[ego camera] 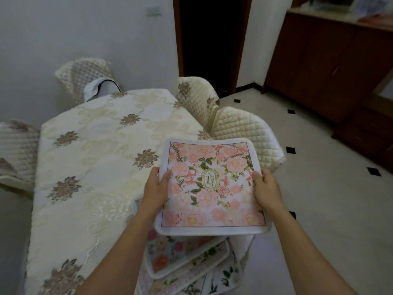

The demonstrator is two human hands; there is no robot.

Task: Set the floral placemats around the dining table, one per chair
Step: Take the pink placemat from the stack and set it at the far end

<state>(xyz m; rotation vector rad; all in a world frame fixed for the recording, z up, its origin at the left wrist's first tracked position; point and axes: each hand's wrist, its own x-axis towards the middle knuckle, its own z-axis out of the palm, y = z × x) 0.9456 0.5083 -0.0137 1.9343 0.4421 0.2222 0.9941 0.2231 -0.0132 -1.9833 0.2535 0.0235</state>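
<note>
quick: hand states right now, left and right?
Left hand: grips the left edge of the pink floral placemat.
Right hand: grips the same placemat's right edge.

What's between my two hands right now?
A square pink floral placemat, gripped at its sides by the left hand and right hand; head view.
</note>
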